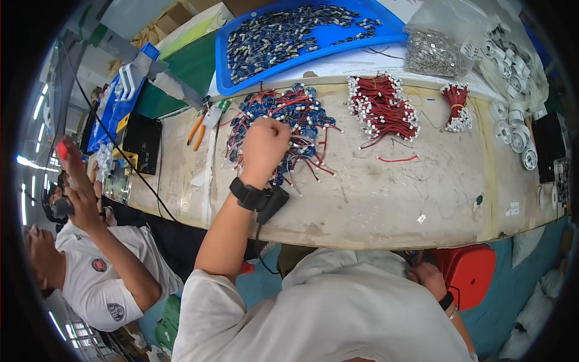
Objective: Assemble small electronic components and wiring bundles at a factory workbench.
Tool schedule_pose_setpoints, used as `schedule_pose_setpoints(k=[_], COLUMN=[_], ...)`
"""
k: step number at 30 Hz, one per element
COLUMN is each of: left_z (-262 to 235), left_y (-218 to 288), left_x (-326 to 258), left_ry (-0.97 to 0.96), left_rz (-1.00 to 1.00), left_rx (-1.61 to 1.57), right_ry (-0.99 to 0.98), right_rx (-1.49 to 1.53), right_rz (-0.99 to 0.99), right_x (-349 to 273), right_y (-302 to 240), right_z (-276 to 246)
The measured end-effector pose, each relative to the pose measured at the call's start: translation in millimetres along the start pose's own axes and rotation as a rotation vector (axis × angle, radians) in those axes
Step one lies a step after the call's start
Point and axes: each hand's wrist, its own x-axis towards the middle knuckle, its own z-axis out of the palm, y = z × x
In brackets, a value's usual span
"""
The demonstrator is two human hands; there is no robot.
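On the worn bench (386, 199), the left hand (264, 146) digs into the heap of small blue boards with red leads (283, 123), fingers curled shut, seemingly gathering some. The right hand (429, 279) rests down by the lap; its fingers I cannot tell.

Single head cam, fisheye, looks steeply down on workbench (386, 199) from close above; no 2nd view.
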Motion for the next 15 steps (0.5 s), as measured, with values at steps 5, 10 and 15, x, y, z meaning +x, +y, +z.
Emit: schedule_pose_setpoints(k=[5, 10, 15], left_z=[-19, -98, -106], left_y=[-15, 9, 20], left_x=[-3, -58, -130], left_ry=[0.084, -0.320, -1.073], left_rz=[-0.026, 0.313, 0.489], left_rx=[-0.342, -0.322, -0.040], right_ry=[-0.020, -0.051, 0.024], right_rx=[0.008, 0.173, 0.039], right_rz=[-0.028, -0.056, -0.408], right_x=[11, 35, 99], right_y=[-16, -38, -68], right_z=[-23, -77, -113])
